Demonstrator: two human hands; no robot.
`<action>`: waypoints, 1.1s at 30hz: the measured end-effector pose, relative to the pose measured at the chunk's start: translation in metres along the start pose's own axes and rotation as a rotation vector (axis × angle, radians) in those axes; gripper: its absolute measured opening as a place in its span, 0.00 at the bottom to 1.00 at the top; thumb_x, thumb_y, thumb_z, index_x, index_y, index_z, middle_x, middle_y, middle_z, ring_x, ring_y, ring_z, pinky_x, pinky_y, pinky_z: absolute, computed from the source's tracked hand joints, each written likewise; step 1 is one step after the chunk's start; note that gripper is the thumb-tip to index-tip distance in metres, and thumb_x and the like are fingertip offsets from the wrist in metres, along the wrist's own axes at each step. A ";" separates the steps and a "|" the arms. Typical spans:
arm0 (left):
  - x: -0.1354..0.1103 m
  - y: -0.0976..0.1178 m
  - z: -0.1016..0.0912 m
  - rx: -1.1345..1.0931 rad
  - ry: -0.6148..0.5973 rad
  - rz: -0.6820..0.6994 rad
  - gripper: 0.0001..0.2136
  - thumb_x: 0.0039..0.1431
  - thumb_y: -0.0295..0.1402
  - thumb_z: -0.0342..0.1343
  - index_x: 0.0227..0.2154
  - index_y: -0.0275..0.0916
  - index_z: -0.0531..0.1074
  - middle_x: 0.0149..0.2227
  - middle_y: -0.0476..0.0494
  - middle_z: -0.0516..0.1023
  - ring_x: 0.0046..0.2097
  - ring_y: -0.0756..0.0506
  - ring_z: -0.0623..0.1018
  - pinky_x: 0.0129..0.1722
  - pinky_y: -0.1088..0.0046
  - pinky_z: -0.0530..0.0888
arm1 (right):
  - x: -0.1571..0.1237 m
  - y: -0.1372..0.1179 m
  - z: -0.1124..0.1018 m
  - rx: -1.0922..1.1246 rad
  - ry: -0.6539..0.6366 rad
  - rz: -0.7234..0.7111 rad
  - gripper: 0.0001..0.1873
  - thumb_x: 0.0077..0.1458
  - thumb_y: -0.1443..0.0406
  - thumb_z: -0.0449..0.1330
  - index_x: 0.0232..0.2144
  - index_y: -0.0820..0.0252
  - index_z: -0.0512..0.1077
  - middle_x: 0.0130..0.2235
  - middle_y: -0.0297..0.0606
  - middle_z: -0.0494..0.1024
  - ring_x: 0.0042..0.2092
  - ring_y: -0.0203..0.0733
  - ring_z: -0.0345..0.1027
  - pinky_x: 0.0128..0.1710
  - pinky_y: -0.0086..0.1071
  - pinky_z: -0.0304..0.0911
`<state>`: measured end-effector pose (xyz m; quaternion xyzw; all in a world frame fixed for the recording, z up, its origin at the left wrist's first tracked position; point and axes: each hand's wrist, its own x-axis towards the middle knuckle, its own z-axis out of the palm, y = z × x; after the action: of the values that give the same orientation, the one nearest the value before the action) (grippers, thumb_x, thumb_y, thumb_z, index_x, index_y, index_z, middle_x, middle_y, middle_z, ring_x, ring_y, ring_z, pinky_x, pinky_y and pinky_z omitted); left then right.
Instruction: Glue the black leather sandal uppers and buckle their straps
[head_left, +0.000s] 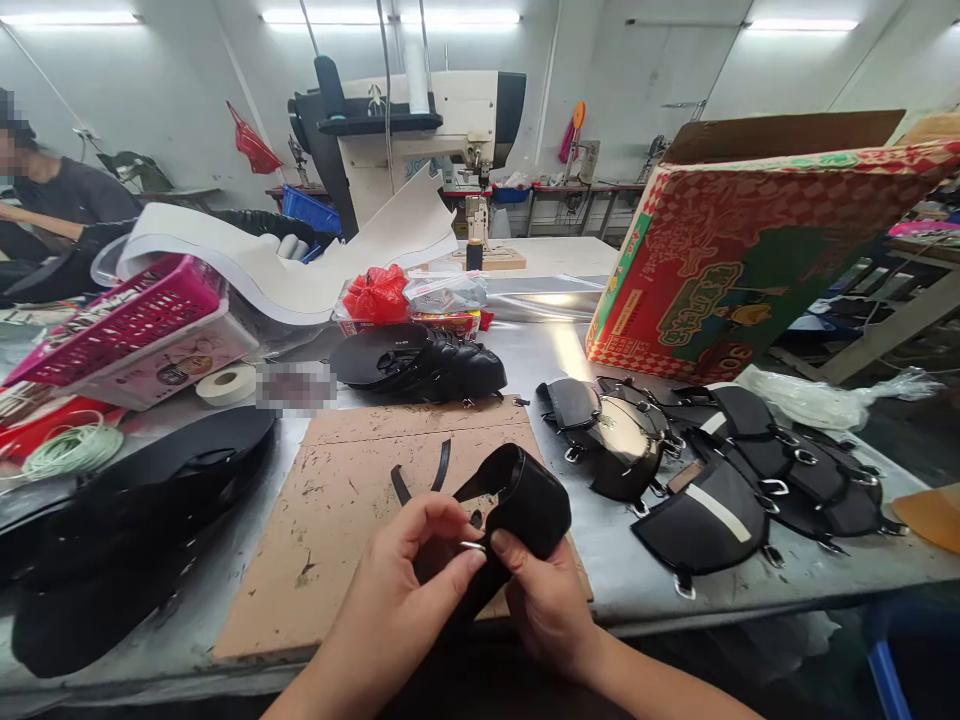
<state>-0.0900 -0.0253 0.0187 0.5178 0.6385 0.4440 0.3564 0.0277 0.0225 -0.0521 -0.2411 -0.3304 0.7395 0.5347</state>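
Above the front of a stained cardboard sheet (300, 590), both hands work on one curled black leather piece (536, 500). My right hand (551, 600) grips its body, thumb pressed on the near face. A small silver metal ring (472, 546) is pinched between the thumb and fingers of my left hand (412, 570), right beside the leather; whether it is joined to the leather is hidden by the fingers. Two short black straps (443, 463) lie on the cardboard behind. Finished-looking black leather pieces with metal rings (712, 515) are piled at the right.
Black leather panels (172, 500) are stacked at the left, more (420, 360) behind the cardboard. A pink basket (135, 320), tape roll (225, 385) and green cord (75, 445) stand back left. A large carton (720, 260) leans back right, near a sewing machine (420, 130). Someone sits far left.
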 end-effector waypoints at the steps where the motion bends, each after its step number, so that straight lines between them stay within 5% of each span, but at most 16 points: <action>1: -0.001 -0.001 -0.002 0.058 0.039 0.012 0.09 0.46 0.33 0.58 0.33 0.43 0.69 0.34 0.49 0.74 0.35 0.46 0.74 0.36 0.71 0.71 | 0.000 -0.001 0.001 0.017 -0.013 0.009 0.12 0.43 0.62 0.67 0.33 0.56 0.74 0.32 0.32 0.76 0.38 0.42 0.70 0.42 0.36 0.65; 4: 0.002 0.000 -0.005 0.246 0.092 0.012 0.17 0.38 0.32 0.63 0.36 0.44 0.71 0.39 0.47 0.76 0.42 0.41 0.73 0.42 0.66 0.69 | 0.002 -0.003 0.004 0.054 -0.067 0.007 0.14 0.44 0.63 0.66 0.37 0.56 0.73 0.35 0.35 0.77 0.41 0.45 0.69 0.46 0.40 0.63; 6: 0.006 0.002 -0.005 0.292 0.014 -0.031 0.12 0.40 0.33 0.62 0.33 0.44 0.74 0.35 0.46 0.77 0.41 0.40 0.73 0.41 0.65 0.68 | 0.003 -0.005 0.004 0.054 -0.106 -0.001 0.14 0.45 0.65 0.65 0.38 0.56 0.73 0.36 0.36 0.77 0.41 0.45 0.70 0.45 0.40 0.64; 9: 0.011 0.006 -0.003 0.213 -0.098 -0.088 0.06 0.45 0.33 0.57 0.28 0.41 0.75 0.27 0.48 0.77 0.33 0.43 0.74 0.33 0.69 0.69 | 0.003 -0.007 0.003 0.047 -0.119 -0.002 0.16 0.44 0.66 0.66 0.38 0.57 0.73 0.35 0.36 0.78 0.38 0.44 0.71 0.43 0.40 0.66; 15: 0.013 0.006 0.001 0.123 -0.097 -0.062 0.06 0.46 0.35 0.57 0.25 0.39 0.74 0.22 0.50 0.74 0.28 0.46 0.72 0.28 0.74 0.67 | 0.004 -0.011 0.003 0.060 -0.101 0.000 0.20 0.43 0.67 0.66 0.42 0.56 0.71 0.34 0.34 0.77 0.36 0.44 0.71 0.40 0.40 0.68; 33: 0.014 -0.002 0.007 0.232 -0.141 -0.020 0.09 0.52 0.35 0.50 0.28 0.39 0.73 0.26 0.45 0.75 0.32 0.44 0.72 0.32 0.70 0.68 | 0.006 -0.010 0.000 0.033 -0.068 0.047 0.23 0.41 0.66 0.67 0.42 0.56 0.70 0.33 0.34 0.77 0.34 0.44 0.71 0.37 0.37 0.68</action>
<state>-0.0868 -0.0102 0.0143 0.5790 0.6641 0.3262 0.3426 0.0319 0.0299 -0.0447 -0.2147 -0.3305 0.7648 0.5096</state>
